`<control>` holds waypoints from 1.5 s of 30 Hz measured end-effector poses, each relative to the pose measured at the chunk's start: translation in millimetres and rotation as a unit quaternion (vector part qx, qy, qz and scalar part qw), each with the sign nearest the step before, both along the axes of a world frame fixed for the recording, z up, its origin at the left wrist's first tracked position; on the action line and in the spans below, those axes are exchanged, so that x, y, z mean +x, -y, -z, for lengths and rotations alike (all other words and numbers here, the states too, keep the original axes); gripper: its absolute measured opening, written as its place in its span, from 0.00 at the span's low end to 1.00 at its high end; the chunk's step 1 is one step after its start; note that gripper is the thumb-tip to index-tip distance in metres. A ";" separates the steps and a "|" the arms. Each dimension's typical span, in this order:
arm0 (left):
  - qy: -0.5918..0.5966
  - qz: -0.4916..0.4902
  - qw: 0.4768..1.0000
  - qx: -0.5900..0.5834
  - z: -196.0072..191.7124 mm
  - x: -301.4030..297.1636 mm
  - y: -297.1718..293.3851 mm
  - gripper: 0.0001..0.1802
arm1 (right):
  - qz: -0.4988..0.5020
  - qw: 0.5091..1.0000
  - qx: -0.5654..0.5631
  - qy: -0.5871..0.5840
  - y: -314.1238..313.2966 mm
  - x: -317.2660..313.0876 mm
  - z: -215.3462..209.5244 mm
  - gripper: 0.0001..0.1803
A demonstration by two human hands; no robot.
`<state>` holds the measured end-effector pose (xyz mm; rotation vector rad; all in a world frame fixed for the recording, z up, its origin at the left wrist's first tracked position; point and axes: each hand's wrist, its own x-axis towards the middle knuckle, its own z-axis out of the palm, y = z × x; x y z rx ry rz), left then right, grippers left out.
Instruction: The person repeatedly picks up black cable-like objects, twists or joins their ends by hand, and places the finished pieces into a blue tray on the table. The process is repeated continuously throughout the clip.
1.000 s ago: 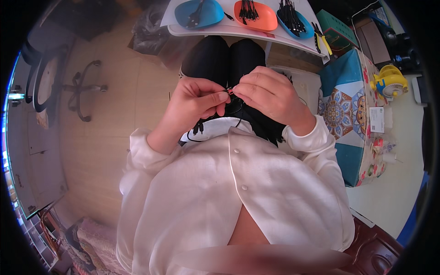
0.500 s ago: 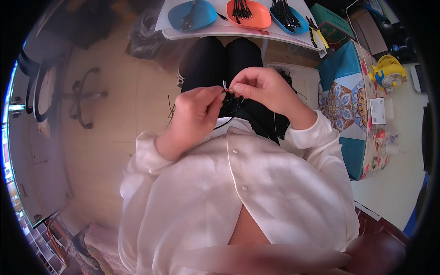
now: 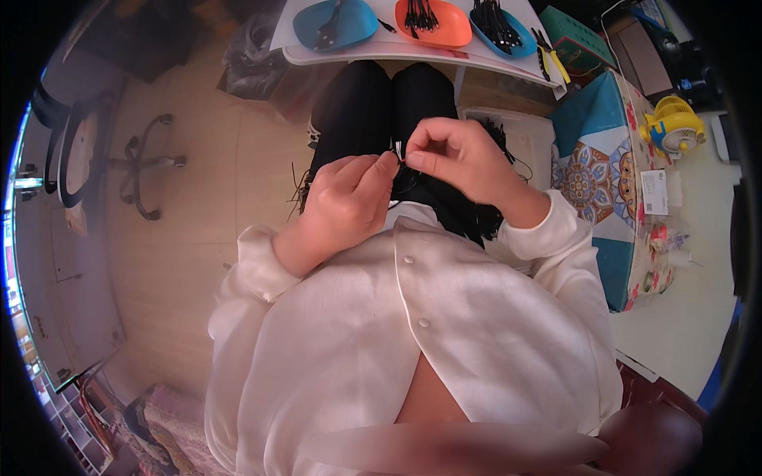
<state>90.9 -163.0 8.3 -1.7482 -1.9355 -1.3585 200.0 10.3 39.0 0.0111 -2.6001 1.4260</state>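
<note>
Seated person, viewed from above, hands working over the lap. The left hand (image 3: 349,198) is curled nearly closed, thumb and forefinger pinched on the near end of a thin black cable (image 3: 405,184) that trails down across the dark trousers (image 3: 373,103). The right hand (image 3: 460,155) meets it from the right, fingertips pressed together on a small white tip (image 3: 397,146) at the cable's end; that tip sits between the two hands, just above the lap. Exactly how the tip joins the cable is too small to tell.

More black cables (image 3: 496,135) lie bunched on the right thigh, beside the right wrist. On the far white table (image 3: 413,54) stand a blue tray (image 3: 337,22) at left, an orange tray (image 3: 432,22) in the middle and a second blue tray (image 3: 502,30) at right, each holding dark pieces. A patterned cloth (image 3: 603,182) and a yellow fan (image 3: 673,131) lie to the right.

Judgement: the step in hand appears to be fitting or dressing the cable's end. The next move calls for a steady pinch from both hands and fine alignment at the tip.
</note>
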 end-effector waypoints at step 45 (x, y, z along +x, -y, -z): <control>0.794 0.360 0.489 0.022 19.4 -25.6 8.4 0.05 | 0.018 0.902 0.292 -0.318 -14.7 -8.4 -7.2 0.19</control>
